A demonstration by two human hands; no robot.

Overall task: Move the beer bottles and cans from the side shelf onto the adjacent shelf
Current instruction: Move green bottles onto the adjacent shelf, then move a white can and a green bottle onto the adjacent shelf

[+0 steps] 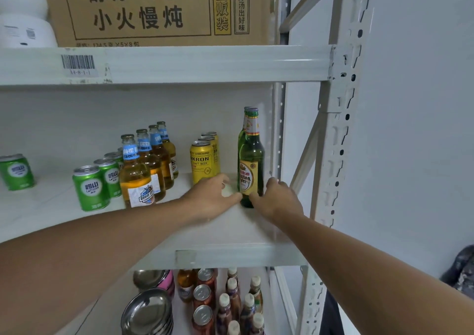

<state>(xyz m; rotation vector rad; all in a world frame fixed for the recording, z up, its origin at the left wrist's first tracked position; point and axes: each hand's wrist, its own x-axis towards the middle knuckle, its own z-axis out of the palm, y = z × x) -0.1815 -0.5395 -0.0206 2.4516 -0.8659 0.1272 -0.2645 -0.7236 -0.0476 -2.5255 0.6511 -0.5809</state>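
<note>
Both hands flanking green bottle [251, 165] base: left hand [214, 196] at 9 o'clock, right hand [275, 198] at 3, grips loose, grasping nothing. Advising: clench low, lift straight, avoiding yellow cans [202, 161].

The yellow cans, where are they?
In the head view, the yellow cans stand in a row on the middle shelf, between the amber bottles and the green bottles.
</note>
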